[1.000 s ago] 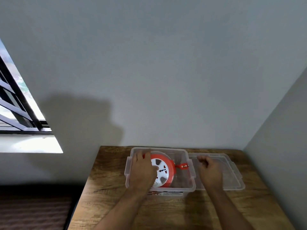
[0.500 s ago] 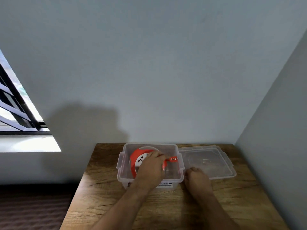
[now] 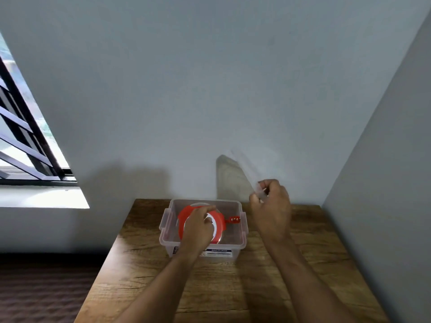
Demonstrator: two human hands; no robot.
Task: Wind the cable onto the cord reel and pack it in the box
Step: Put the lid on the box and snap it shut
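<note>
A red and white cord reel (image 3: 218, 226) lies inside a clear plastic box (image 3: 242, 231) at the back of the wooden table (image 3: 233, 287). Its red handle (image 3: 234, 220) points right. My left hand (image 3: 198, 229) reaches into the box and rests on the reel, covering much of its face. To the right of the box, my right hand (image 3: 271, 206) grips the clear lid (image 3: 235, 180) by one edge. The lid is raised off the table, tilted up against the wall and blurred. The cable itself is not visible.
The table sits in a corner, with a grey wall behind it and another wall (image 3: 384, 183) close on the right. A barred window (image 3: 23, 141) is at the left. Dark floor (image 3: 46, 294) lies beyond the table's left edge.
My right hand has picked the lid up from the table right of the box and lifted it. My left hand has stayed on the reel in the box.
</note>
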